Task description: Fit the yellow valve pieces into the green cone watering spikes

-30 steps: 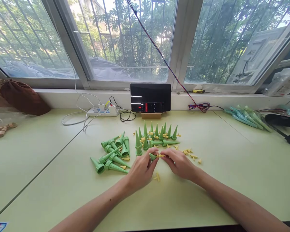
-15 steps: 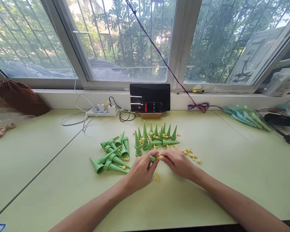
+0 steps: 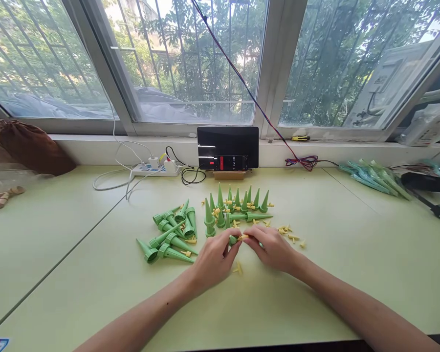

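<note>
Pinched in the fingers of my left hand [image 3: 214,259] is a green plastic watering spike [image 3: 232,240], mostly covered by those fingers. My right hand [image 3: 273,246] grips a small yellow valve [image 3: 244,237] between thumb and fingertips, up against the spike; whether it is seated in it I cannot tell. Just beyond both hands, several green spikes stand upright [image 3: 220,199], many with yellow valves at their bases, and a couple lie flat [image 3: 258,215]. To the left lies a loose pile of green spikes [image 3: 172,239]. One yellow valve [image 3: 238,268] lies below the hands.
Loose yellow valves [image 3: 293,238] lie to the right of the group. Behind stand a phone [image 3: 231,163] and a black tablet [image 3: 227,139]. A power strip [image 3: 156,169] with cables is at the back left, a coiled wire [image 3: 302,162] and bagged green pieces [image 3: 376,178] at the back right.
The yellow valve in my right fingers has shifted and turned slightly against the spike. Both hands stay in nearly the same place, and the things on the table have not moved.
</note>
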The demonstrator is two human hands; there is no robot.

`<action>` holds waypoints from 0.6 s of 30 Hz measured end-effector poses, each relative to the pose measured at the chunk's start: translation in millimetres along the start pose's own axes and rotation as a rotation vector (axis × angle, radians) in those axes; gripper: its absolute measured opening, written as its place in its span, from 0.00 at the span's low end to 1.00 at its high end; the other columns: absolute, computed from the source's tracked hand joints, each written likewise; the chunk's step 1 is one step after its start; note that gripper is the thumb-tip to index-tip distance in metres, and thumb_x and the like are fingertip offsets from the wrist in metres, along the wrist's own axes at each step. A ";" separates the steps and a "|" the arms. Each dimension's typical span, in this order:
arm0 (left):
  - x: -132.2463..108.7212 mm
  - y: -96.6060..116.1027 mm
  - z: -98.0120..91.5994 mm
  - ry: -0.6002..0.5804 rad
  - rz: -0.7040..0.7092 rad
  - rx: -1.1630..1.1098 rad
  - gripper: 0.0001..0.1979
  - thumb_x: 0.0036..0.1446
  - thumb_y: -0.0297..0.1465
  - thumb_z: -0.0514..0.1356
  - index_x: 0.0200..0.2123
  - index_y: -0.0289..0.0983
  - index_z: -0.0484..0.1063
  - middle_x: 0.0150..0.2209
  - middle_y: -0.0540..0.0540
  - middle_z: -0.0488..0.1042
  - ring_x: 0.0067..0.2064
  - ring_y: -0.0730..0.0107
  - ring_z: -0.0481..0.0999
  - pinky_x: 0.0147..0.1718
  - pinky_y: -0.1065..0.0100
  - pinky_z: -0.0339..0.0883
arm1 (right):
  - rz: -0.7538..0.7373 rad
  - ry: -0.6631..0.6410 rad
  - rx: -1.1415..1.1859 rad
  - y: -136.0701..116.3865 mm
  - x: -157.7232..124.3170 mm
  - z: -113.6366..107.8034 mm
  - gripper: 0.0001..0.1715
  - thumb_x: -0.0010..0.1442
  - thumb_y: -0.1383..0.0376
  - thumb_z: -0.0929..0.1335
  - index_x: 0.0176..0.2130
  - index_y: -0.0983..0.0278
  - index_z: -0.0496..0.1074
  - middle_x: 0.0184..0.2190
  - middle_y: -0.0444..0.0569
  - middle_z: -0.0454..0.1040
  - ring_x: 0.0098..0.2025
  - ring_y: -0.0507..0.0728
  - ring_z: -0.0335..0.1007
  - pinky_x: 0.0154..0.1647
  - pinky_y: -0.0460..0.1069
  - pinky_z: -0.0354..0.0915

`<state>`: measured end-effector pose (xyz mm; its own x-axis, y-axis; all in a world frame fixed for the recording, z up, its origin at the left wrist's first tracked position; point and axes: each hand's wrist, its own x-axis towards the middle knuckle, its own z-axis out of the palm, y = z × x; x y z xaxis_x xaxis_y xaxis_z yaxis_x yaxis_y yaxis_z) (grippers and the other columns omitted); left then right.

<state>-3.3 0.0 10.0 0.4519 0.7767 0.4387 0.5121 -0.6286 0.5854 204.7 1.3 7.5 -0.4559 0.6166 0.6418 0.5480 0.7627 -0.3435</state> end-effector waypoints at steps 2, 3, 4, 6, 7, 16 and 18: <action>0.8 0.2 -0.3 0.005 -0.005 -0.008 0.07 0.69 0.31 0.55 0.45 0.39 0.71 0.31 0.51 0.76 0.23 0.75 0.66 0.27 0.71 0.61 | -0.008 0.003 -0.008 0.4 0.0 0.4 0.15 0.76 0.62 0.59 0.42 0.62 0.70 0.31 0.48 0.75 0.30 0.55 0.69 0.30 0.48 0.63; 1.2 0.0 -0.3 0.000 -0.006 -0.014 0.07 0.69 0.31 0.55 0.45 0.39 0.71 0.31 0.51 0.76 0.23 0.75 0.66 0.27 0.71 0.61 | -0.011 0.006 -0.010 0.8 -0.2 0.8 0.15 0.76 0.62 0.58 0.42 0.62 0.70 0.31 0.48 0.75 0.29 0.55 0.69 0.30 0.48 0.63; 1.5 -0.1 -0.4 -0.008 -0.006 -0.022 0.07 0.69 0.32 0.54 0.45 0.39 0.71 0.32 0.50 0.77 0.23 0.75 0.66 0.27 0.71 0.61 | -0.013 0.009 -0.011 1.2 -0.5 1.1 0.15 0.76 0.62 0.58 0.42 0.62 0.70 0.31 0.48 0.75 0.29 0.55 0.69 0.30 0.48 0.64; 2.0 -0.2 -0.5 -0.024 -0.008 -0.040 0.08 0.70 0.32 0.54 0.45 0.39 0.71 0.35 0.49 0.77 0.23 0.76 0.66 0.26 0.71 0.61 | -0.017 0.016 -0.008 2.0 -1.2 1.7 0.14 0.76 0.62 0.59 0.42 0.62 0.70 0.31 0.49 0.75 0.30 0.55 0.69 0.30 0.48 0.64; 2.2 -0.1 -0.6 -0.034 -0.011 -0.049 0.08 0.70 0.32 0.53 0.45 0.39 0.71 0.37 0.48 0.78 0.23 0.76 0.66 0.26 0.71 0.61 | -0.019 0.019 -0.006 2.4 -1.4 2.0 0.14 0.76 0.62 0.59 0.42 0.62 0.70 0.31 0.49 0.75 0.30 0.55 0.69 0.30 0.48 0.64; 3.9 -1.1 -1.3 -0.060 -0.049 -0.113 0.09 0.69 0.32 0.54 0.47 0.38 0.72 0.33 0.49 0.77 0.22 0.76 0.65 0.23 0.71 0.60 | -0.053 0.028 0.002 3.9 -1.1 2.1 0.11 0.75 0.65 0.59 0.45 0.61 0.70 0.33 0.49 0.75 0.31 0.55 0.70 0.31 0.48 0.66; 5.0 -1.8 -1.2 -0.051 -0.056 -0.129 0.09 0.68 0.32 0.54 0.46 0.37 0.73 0.25 0.52 0.72 0.21 0.75 0.62 0.22 0.71 0.56 | -0.060 0.021 0.004 3.9 -0.9 1.8 0.11 0.75 0.65 0.59 0.46 0.61 0.70 0.33 0.49 0.75 0.31 0.55 0.70 0.31 0.48 0.66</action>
<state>-2.9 5.0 11.9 0.4637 0.8054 0.3692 0.4413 -0.5713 0.6920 206.0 4.1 4.4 -0.4727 0.5655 0.6758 0.5176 0.7989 -0.3064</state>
